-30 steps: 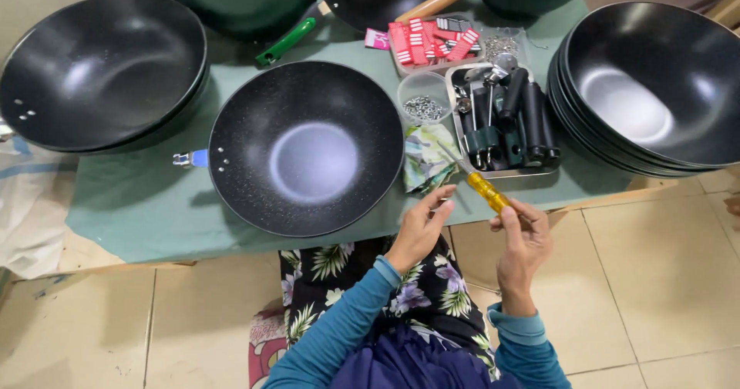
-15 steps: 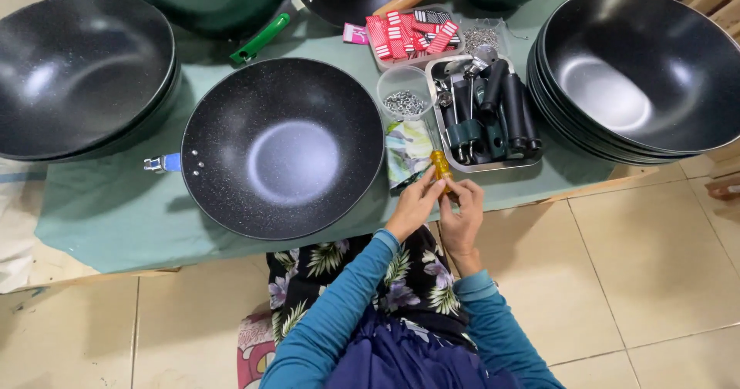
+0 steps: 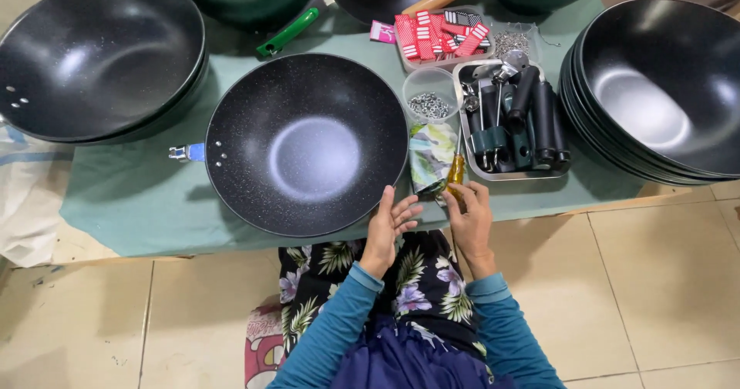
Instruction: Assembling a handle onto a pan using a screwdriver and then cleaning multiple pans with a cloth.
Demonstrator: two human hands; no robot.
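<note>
Yellow-handled screwdriver (image 3: 456, 171) in right hand (image 3: 470, 218) (table edge)

Small red-and-white flat packets (image 3: 435, 34) heaped in a clear tray (image 3: 408, 59) at the table's far edge; one pink packet (image 3: 382, 32) lies just beside them, on the green cloth (image 3: 131, 196).

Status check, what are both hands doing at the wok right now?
Right hand grips yellow-handled screwdriver. Left hand at black wok rim. Floral cloth alongside.
</note>
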